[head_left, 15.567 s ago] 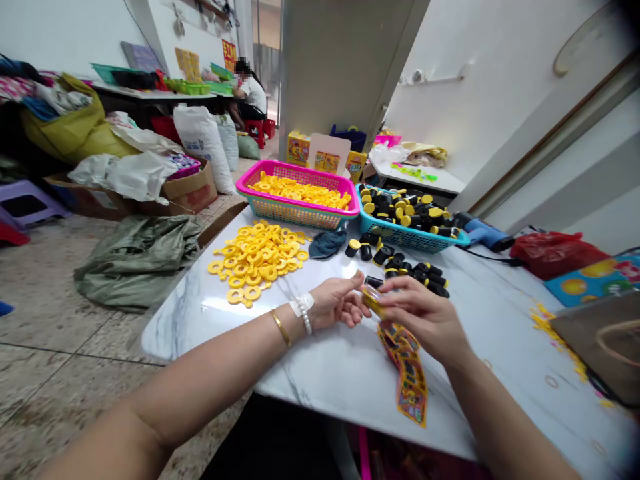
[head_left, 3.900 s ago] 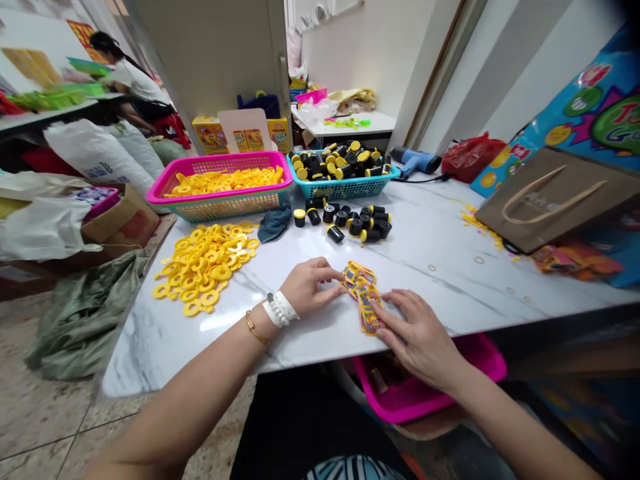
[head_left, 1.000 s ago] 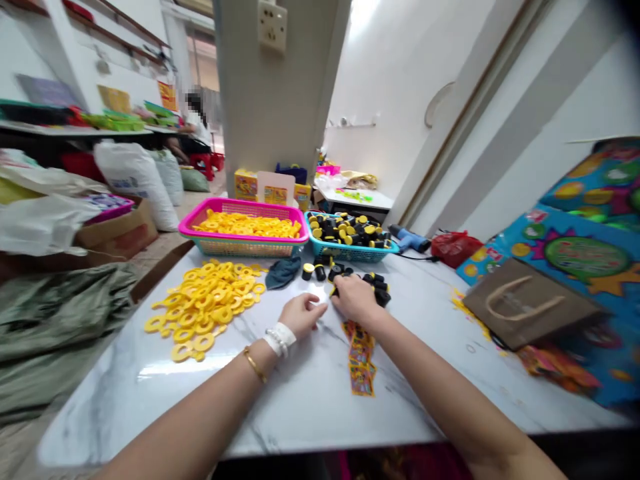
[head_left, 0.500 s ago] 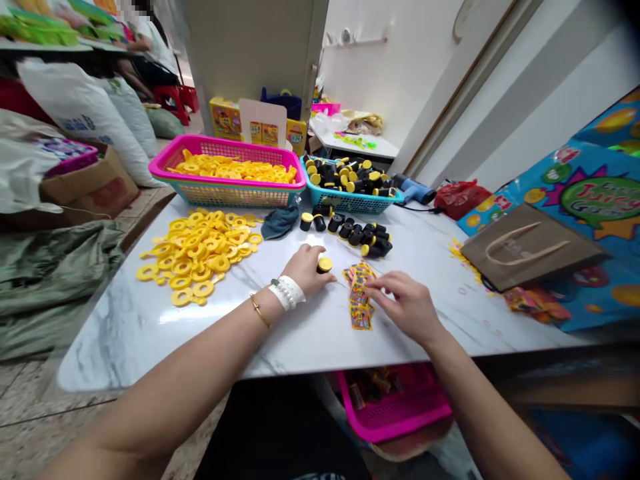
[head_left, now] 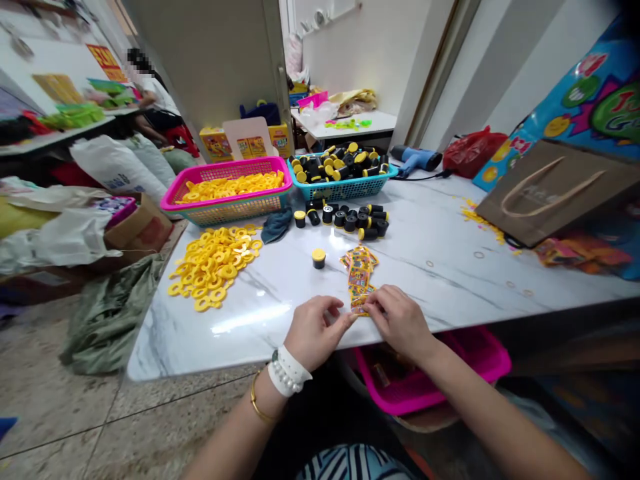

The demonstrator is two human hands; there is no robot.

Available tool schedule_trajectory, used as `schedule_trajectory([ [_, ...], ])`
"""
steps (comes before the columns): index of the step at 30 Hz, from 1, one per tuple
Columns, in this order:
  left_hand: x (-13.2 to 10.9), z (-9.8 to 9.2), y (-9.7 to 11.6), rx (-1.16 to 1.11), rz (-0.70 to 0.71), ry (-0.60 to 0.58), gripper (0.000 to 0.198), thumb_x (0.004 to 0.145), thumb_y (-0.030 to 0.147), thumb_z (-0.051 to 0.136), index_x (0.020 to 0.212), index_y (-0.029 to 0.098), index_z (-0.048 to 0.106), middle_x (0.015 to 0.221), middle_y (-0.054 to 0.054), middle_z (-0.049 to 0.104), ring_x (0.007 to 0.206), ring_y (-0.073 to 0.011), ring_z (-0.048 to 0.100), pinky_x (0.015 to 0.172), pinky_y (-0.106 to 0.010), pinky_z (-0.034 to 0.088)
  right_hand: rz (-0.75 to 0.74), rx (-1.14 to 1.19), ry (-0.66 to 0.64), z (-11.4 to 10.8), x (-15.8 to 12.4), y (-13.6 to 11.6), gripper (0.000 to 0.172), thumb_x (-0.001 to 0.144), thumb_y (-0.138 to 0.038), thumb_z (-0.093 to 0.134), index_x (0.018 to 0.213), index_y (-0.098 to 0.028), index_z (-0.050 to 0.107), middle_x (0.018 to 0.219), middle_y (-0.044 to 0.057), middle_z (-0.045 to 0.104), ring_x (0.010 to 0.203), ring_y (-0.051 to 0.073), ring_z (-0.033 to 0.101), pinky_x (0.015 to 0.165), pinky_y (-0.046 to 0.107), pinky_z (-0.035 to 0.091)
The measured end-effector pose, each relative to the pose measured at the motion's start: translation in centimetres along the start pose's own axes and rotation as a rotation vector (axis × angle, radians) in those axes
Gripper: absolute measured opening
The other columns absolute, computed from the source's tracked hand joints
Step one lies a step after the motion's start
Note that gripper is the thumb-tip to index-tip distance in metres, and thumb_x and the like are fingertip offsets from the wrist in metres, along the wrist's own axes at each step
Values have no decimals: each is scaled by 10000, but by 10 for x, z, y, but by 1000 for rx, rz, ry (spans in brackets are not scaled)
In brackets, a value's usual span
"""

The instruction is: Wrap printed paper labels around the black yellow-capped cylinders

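A loose pile of small colourful printed stickers point(head_left: 359, 270) lies on the white marble-look table. My right hand point(head_left: 401, 321) pinches a sticker at the pile's near end between thumb and fingertips. My left hand point(head_left: 315, 330), wearing bracelets, reaches in from the left; its thumb tip is at the same sticker's edge, with a gap between thumb and forefinger. A small black cylinder with a yellow cap point(head_left: 319, 259) stands upright beyond my left hand, untouched. Several more black cylinders point(head_left: 351, 221) lie and stand farther back.
Yellow ring-shaped pieces point(head_left: 215, 263) are heaped at left. Behind sit a pink basket point(head_left: 173, 193) of yellow parts and a blue basket point(head_left: 345, 189) of black cylinders. A dark cloth point(head_left: 277, 225), brown paper bag point(head_left: 543, 193) and blue heat gun point(head_left: 417, 159) are around. A pink basket point(head_left: 487, 357) is below the table edge.
My left hand has let go of the yellow-capped cylinder, leaving it standing, and come nearer to the stickers. My right hand has moved to the pile's near end. The view has shifted.
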State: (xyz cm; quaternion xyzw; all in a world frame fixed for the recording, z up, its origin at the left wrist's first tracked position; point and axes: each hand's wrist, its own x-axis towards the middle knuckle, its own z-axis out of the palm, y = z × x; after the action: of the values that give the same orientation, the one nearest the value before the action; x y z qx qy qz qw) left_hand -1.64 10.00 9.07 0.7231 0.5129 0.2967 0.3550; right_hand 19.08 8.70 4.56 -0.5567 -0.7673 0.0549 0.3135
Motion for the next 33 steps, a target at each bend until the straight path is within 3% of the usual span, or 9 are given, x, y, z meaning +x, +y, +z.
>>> schedule_trajectory([
  [3,-17,3,-7,-40,-25,49,229,827,359,663,933,164,721,817,-52,712,630,-131,601,585,-238,460,-8,65,4,0,-4,-1,119,915,-285,626,976,-182,621,877,58,598,852,220,566,772,345,467],
  [7,-25,2,-6,-49,-36,66,216,838,344,647,925,160,718,839,-57,710,630,-126,595,592,-239,465,-4,58,46,1,-7,-3,118,933,-232,573,824,-198,601,851,57,579,863,226,558,798,356,466],
  [13,-1,8,-2,116,-3,56,294,822,393,670,980,147,704,878,-67,707,642,-133,589,660,-272,481,9,38,16,1,1,-4,13,904,-201,605,902,-191,613,898,66,610,895,238,572,818,367,472],
  [16,9,13,-1,147,-5,70,306,807,404,686,957,140,714,871,-77,698,680,-147,598,696,-287,488,-11,64,68,0,0,-6,109,924,-206,572,821,-197,606,844,60,598,859,232,567,787,367,472],
  [20,3,17,1,-30,-43,-1,283,768,409,718,916,167,720,851,-52,711,671,-147,612,653,-267,495,-33,251,146,-4,-13,-21,109,943,-227,536,889,-210,629,876,65,610,875,217,590,802,364,491],
  [23,-12,14,4,-275,-115,-18,196,819,362,648,794,172,690,748,-32,711,675,-152,635,638,-251,504,147,570,128,-6,-23,-42,246,918,-323,601,1140,-219,578,979,64,643,776,173,625,699,315,520],
  [25,-26,11,7,-369,-161,18,186,825,349,639,784,172,675,727,-27,704,639,-142,621,607,-244,502,358,835,38,-6,-28,-58,408,907,-423,612,1236,-203,513,955,56,665,618,131,602,539,259,484],
  [28,-49,6,14,-374,-156,119,168,802,336,678,842,173,680,745,-25,684,608,-126,589,574,-234,490,520,1060,-122,2,-34,-78,350,936,-518,531,951,-174,594,638,-17,606,435,88,477,409,205,361],
  [33,-85,4,20,-302,-90,406,172,879,353,619,882,190,674,768,-35,666,687,-140,615,633,-240,509,562,963,9,20,-40,-95,422,958,-528,483,713,-191,554,521,-43,507,410,81,450,399,201,341],
])
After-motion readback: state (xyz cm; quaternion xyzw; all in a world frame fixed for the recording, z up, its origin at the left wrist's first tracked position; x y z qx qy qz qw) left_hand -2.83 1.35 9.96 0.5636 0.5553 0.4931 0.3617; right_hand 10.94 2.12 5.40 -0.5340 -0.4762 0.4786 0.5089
